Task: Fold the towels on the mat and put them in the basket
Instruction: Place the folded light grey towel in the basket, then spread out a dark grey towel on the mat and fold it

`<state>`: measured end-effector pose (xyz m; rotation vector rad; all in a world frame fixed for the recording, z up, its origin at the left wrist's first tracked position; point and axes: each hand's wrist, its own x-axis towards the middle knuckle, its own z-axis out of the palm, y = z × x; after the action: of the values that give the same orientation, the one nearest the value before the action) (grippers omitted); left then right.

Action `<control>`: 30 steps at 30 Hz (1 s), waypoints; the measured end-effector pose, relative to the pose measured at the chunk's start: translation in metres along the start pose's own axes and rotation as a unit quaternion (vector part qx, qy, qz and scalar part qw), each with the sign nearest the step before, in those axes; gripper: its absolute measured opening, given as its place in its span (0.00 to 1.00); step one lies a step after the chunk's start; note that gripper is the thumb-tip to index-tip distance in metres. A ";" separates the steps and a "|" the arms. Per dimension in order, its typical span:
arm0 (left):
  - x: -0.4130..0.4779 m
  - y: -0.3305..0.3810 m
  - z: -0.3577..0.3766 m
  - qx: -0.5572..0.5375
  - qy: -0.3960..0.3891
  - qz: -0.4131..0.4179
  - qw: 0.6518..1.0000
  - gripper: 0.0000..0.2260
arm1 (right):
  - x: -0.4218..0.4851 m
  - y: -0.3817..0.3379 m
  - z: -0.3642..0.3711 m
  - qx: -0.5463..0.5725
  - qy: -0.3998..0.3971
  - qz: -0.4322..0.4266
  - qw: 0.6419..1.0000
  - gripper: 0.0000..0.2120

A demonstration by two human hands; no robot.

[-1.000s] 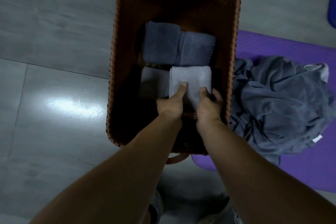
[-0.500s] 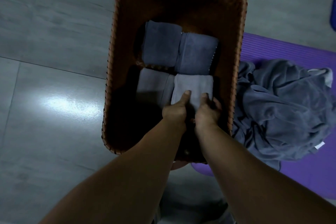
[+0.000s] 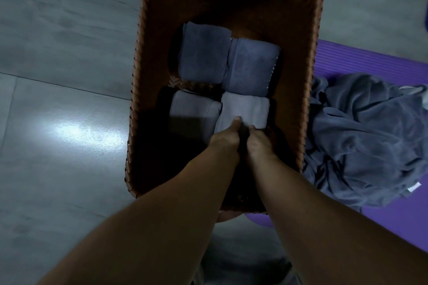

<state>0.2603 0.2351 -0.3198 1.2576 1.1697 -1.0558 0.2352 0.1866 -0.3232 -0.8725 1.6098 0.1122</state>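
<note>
Seating the folded towel (image 3: 245, 109) in the near-right quarter of the basket (image 3: 136, 76): left hand (image 3: 225, 139) and right hand (image 3: 259, 143) pinch its near edge, thumbs on top. Long axis runs toward the basket's far wall. Unfolded towels (image 3: 361, 134) lie outside the basket's right wall, nearer the right hand.

Both hands cover the near end of the light folded towel (image 3: 245, 109); the left hand (image 3: 223, 140) and right hand (image 3: 258, 143) show only thumbs and knuckles, their fingers curled out of sight. Deep shadow swallows the lower half of the neighbouring folded towel (image 3: 192, 109). The forearms hide the near rim of the basket (image 3: 136, 76), and the top edge clips its far rim. The right edge cuts off the unfolded pile (image 3: 361, 136) and the mat (image 3: 359, 58).
</note>
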 end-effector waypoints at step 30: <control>0.023 0.003 -0.018 0.110 0.053 0.003 0.992 0.50 | 0.013 0.007 0.002 -0.182 0.072 -0.064 0.979 0.32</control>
<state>0.2649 0.2540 -0.3419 1.5047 1.1516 -1.1487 0.2328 0.1870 -0.3378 -1.2896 1.6903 0.2646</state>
